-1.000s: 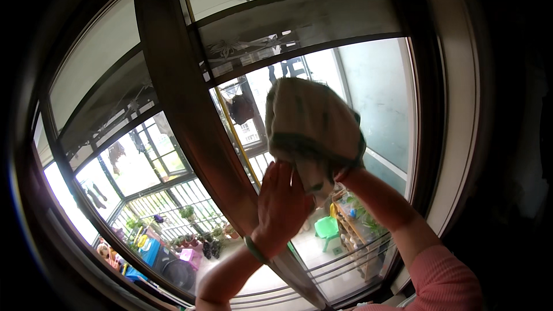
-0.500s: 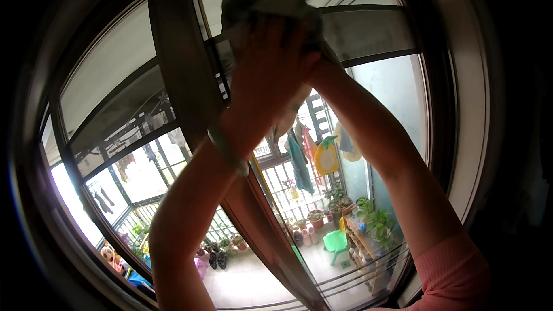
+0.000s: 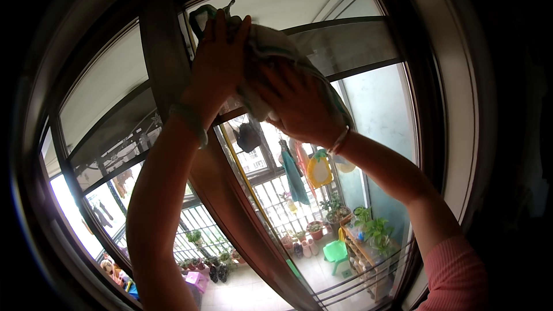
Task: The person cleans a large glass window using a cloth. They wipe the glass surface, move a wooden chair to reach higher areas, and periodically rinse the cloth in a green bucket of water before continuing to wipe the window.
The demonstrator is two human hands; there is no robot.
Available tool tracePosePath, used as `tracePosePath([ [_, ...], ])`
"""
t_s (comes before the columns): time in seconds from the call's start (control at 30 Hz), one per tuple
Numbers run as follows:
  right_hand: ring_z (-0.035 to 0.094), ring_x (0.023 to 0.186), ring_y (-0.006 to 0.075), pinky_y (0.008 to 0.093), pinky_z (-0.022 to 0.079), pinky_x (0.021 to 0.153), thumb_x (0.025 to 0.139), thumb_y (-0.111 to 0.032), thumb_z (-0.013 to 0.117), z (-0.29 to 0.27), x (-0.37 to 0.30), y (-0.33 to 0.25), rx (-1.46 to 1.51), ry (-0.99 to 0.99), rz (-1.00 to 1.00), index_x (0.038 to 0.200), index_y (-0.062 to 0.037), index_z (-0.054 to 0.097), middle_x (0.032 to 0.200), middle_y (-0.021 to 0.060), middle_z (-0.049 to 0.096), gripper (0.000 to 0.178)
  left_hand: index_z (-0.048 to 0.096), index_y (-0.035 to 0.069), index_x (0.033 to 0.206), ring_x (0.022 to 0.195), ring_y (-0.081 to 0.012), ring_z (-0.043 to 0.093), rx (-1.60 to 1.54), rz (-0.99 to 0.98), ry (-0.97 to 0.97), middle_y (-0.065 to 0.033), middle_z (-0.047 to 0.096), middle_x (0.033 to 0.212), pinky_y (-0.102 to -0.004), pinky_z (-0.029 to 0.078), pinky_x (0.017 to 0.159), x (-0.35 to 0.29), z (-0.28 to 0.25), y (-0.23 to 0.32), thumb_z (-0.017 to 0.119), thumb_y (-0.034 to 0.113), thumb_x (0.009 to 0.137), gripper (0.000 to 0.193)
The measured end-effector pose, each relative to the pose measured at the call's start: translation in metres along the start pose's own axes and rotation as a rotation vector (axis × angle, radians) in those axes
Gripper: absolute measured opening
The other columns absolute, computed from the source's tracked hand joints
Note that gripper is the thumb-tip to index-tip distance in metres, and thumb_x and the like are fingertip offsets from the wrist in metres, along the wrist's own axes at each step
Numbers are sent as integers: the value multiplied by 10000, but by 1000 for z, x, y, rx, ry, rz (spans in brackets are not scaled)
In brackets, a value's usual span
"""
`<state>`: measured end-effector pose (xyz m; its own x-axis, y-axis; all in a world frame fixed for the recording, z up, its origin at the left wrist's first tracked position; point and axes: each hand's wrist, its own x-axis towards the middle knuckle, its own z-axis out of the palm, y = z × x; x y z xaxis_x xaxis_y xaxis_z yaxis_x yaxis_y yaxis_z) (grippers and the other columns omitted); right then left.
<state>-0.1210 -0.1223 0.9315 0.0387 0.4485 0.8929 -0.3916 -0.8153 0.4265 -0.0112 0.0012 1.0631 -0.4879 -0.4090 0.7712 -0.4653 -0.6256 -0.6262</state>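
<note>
A crumpled grey-and-green cloth (image 3: 282, 46) lies against the upper pane of a dark-framed glass window (image 3: 360, 34). My left hand (image 3: 222, 60) is on the cloth's left part, fingers stretched upward and apart, near the upright frame bar (image 3: 167, 57). Lower and to the right, my right hand (image 3: 299, 103) rests flat on the cloth with its fingers spread. Some cloth sticks out above the left fingertips and past the right hand. Each wrist wears a bangle. The palms are hidden.
Through the glass shows a balcony with a green stool (image 3: 336, 251), potted plants (image 3: 377, 233), a wooden shelf (image 3: 360, 242), shoes (image 3: 310, 246) and hanging clothes (image 3: 294, 175). A slanting frame bar (image 3: 230, 207) divides the panes. Thin rails (image 3: 363, 282) cross low down.
My hands were close together high on the cloth. Now they are apart, the right one lower, and the cloth is spread wider between them. The view has shifted slightly.
</note>
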Motion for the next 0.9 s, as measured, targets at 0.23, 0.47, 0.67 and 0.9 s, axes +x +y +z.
tracePosePath([
  [0.23,585,1098,253,412,437,972,707,-80,625,30,84,68,46,203,-151,1273,-141,589,1194,88,623,570,216,243,1527,1288,-551,375,-153,-142,65,-316,165,1514,-494,549,900,22,-7,-19,593,4,821,835],
  [0.47,540,1194,252,420,420,1020,689,-58,612,34,141,118,-10,97,-75,1278,-166,569,1279,67,590,601,267,231,1521,1329,-515,345,106,204,412,-308,128,1532,-503,516,928,66,13,-51,543,-69,789,838],
  [0.67,503,1237,249,432,388,1048,709,-277,708,46,128,123,74,246,-132,1263,-186,578,1316,71,561,576,292,145,1504,1320,-541,337,33,-38,237,-304,148,1528,-501,519,926,77,21,-25,557,-16,816,755],
  [0.9,467,1251,248,490,335,1052,726,-441,705,19,56,70,200,58,-224,1267,-271,600,1358,31,530,577,321,-27,1452,1296,-605,322,-58,-25,33,-377,147,1501,-536,412,1040,-18,-22,18,603,114,871,661],
])
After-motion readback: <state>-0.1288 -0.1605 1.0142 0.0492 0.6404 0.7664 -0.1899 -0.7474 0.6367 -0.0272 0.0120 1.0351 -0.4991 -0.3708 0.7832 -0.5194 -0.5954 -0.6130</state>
